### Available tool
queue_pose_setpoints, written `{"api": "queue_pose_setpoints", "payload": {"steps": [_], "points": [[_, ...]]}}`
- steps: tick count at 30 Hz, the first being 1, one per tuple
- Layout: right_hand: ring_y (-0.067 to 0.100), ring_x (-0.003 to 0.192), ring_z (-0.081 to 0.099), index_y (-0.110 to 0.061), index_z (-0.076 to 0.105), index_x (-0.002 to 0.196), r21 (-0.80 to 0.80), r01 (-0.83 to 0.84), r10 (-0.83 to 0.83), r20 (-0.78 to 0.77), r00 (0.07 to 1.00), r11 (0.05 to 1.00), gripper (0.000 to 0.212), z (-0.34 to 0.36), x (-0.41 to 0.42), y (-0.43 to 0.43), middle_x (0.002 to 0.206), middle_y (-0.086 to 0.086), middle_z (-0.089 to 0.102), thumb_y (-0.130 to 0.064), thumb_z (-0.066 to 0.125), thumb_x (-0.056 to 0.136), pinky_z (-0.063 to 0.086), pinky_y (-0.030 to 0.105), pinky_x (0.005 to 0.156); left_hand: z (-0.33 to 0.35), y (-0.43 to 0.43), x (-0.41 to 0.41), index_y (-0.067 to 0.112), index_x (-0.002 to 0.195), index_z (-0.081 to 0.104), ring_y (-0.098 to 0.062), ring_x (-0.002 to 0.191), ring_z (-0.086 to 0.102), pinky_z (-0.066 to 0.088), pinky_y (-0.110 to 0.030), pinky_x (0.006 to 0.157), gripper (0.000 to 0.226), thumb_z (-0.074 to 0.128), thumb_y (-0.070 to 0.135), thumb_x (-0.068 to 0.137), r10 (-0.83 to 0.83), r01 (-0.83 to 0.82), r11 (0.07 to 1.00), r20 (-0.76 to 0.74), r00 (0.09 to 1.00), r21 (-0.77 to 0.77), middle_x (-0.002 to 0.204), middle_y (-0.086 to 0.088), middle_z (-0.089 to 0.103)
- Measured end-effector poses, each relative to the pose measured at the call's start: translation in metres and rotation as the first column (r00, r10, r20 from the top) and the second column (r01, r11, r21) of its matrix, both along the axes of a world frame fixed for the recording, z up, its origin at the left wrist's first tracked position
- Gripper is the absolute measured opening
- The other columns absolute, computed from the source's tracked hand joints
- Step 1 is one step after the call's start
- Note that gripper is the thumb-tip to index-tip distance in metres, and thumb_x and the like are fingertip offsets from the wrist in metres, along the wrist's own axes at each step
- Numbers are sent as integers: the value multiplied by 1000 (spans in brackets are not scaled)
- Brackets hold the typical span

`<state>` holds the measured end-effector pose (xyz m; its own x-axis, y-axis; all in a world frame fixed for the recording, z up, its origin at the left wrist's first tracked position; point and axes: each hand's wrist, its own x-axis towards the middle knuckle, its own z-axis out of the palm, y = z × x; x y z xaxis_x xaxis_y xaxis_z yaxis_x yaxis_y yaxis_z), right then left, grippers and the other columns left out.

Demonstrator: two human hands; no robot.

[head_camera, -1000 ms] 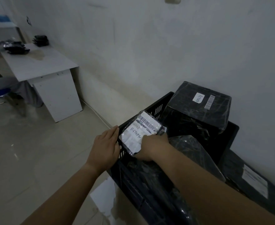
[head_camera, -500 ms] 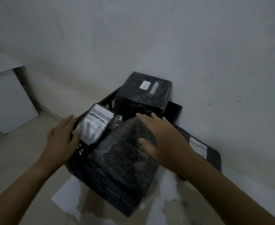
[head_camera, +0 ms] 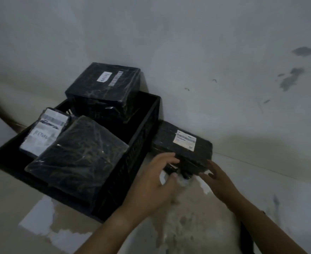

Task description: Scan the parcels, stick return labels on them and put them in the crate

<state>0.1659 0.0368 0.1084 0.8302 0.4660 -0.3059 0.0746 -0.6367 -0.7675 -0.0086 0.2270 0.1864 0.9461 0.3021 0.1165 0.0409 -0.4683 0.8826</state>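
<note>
Parcel (head_camera: 164, 139), black plastic-wrapped with a white label (head_camera: 185, 140), lies beside crate (head_camera: 141, 142).

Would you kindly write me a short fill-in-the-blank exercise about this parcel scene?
The crate holds ___ parcels.
The floor parcel lies outside the crate, against the ___.
Its label is ___ in colour.
The left hand and right hand both reach for the ___ parcel.
Missing words: three, wall, white, floor.
</note>
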Motion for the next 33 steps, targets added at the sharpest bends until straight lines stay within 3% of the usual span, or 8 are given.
{"api": "queue_pose_setpoints", "payload": {"steps": [6, 10, 12, 19, 23, 28, 30, 33], "points": [[26, 140, 37, -25, 28, 154, 51, 159, -140, -269, 953, 986, 72, -29, 43, -3, 156, 3, 34, -41, 65, 94, 37, 32, 96, -56, 27, 86, 27, 107, 54, 18, 100, 56, 41, -6, 85, 28, 62, 2, 96, 253, -297, 938, -235, 939, -179, 107, 15, 54], [35, 143, 33, -20, 12, 159, 24, 341, -311, -356, 881, 940, 82, -52, 70, 6, 163, 11, 21, -42, 60, 96, 38, 45, 110, -91, 61, 127, 12, 158, 18, -16, 141, 35, 27, -29, 118, 74, 61, 15, 98, 286, -386, 910, -446, 848, -150, 155, -1, 37], [37, 143, 32, -20, 9, 159, 39, 456, -404, -402, 822, 889, 86, -64, 84, 12, 164, 10, 19, -50, 58, 95, 38, 54, 111, -106, 72, 147, 11, 161, -1, -25, 152, 20, 19, -37, 125, 87, 60, 24, 100, 292, -419, 895, -508, 811, -154, 167, -12, 15], [32, 123, 55, -24, 30, 149, 61, 470, -362, -556, 748, 880, 74, -103, 103, 31, 146, 8, 48, -57, 60, 90, 51, 54, 98, -141, 75, 175, 26, 162, 10, -36, 147, 27, 26, -38, 119, 78, 56, 38, 100, 404, -522, 851, -565, 719, -55, 163, -18, 13], [31, 113, 62, -22, 39, 146, 169, 550, -396, -527, 752, 818, 61, -106, 94, 18, 139, 11, 55, -41, 64, 94, 55, 42, 87, -133, 64, 160, 19, 143, 41, -24, 120, 54, 42, -34, 103, 54, 59, 44, 98, 402, -538, 818, -469, 787, -203, 136, -7, 50], [26, 112, 62, -22, 39, 146, 214, 533, -437, -369, 820, 819, 58, -86, 44, -46, 136, 7, 54, -33, 62, 94, 60, 31, 77, -132, 21, 106, 14, 93, 54, 6, 73, 60, 44, -16, 64, 28, 65, 40, 97, 317, -444, 849, -395, 862, -286, 91, -1, 64], [23, 116, 60, -25, 39, 148, 202, 527, -454, -318, 832, 825, 62, -77, 9, -76, 135, 3, 55, -35, 63, 92, 61, 28, 79, -150, 3, 73, 10, 102, 53, 4, 75, 65, 45, -8, 64, 23, 69, 26, 95, 291, -416, 861, -388, 875, -292, 99, -8, 67], [23, 123, 56, -34, 37, 149, 135, 543, -494, -280, 823, 829, 74, -77, -42, -112, 140, -1, 54, -47, 67, 83, 54, 48, 98, -170, -23, 24, 25, 127, 45, 16, 96, 62, 49, -12, 82, 39, 64, 11, 97, 217, -392, 842, -433, 875, -371, 123, 8, 62]]}}
